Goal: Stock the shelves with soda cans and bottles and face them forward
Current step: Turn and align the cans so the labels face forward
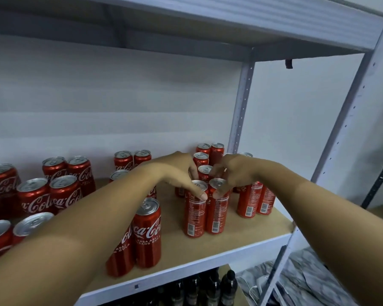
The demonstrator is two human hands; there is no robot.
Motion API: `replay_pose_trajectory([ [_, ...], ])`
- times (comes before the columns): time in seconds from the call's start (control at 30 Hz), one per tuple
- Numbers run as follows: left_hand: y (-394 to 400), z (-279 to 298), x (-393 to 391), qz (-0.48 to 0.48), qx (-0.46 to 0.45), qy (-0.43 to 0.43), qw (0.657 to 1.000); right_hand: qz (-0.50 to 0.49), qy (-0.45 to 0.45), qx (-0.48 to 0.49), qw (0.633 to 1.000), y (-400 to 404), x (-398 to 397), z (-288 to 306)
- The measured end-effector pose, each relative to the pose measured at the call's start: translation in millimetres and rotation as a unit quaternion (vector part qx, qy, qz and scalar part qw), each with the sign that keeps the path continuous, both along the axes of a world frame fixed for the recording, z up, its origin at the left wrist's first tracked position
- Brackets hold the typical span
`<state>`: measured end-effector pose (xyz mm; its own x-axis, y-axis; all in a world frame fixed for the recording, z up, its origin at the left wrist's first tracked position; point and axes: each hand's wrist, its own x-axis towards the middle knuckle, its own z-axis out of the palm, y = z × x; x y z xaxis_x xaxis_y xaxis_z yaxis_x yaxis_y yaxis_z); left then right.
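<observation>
1. Left hand (177,171): reaches in over the shelf board (241,226), fingers curled over the top of the left slim can (195,214), thumb pressed on its front just under the rim. Grips that can.
2. Right hand (232,173): reaches in from the right, fingers curled over the top of the right slim can (217,212), thumb on its upper front. Grips that can.
3. Both gripped cans: upright, side by side and touching, near the front of the board, right of centre. Barcode and small-print panels face the camera; logos turned away.
4. Behind the gripped pair: more slim cans (205,161) in a line running back toward the rear wall, partly hidden by the hands.
5. Right of the pair: two slim cans (255,199) standing together near the right edge, barcodes also to the front.
6. Left of the pair: a front can (147,233) at the board's front edge, logo facing forward, one more beside it partly hidden by the left forearm.
7. Left half of the board: wider cans in pairs (49,195), logos facing forward, some cut off by the picture edge.
8. Shelf below: dark bottles (229,283) with black caps, upright, seen under the front rail.
9. Right side: grey slotted upright post (349,120) of the rack.
</observation>
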<state>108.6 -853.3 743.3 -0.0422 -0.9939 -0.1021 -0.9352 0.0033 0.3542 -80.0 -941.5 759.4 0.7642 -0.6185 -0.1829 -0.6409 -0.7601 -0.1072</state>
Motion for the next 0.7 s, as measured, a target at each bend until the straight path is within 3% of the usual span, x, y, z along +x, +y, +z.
replay_pose_trajectory([
  [0.17,-0.9,-3.1,-2.4,0.017,0.007,-0.002,1.000,0.004,0.044,-0.017,0.999,-3.5,7.9,-5.1],
  [0.3,4.1,2.4,-2.2,-0.014,0.074,0.056,0.996,0.042,0.036,0.007,0.998,-5.0,5.0,0.7],
  [0.47,1.3,2.8,-8.8,0.024,0.044,-0.004,0.999,0.005,0.017,0.027,0.999,-6.3,3.5,-4.6],
  [0.7,5.7,9.5,-12.4,-0.002,0.076,0.012,0.997,0.038,-0.004,0.071,0.997,-8.6,-1.5,-2.5],
])
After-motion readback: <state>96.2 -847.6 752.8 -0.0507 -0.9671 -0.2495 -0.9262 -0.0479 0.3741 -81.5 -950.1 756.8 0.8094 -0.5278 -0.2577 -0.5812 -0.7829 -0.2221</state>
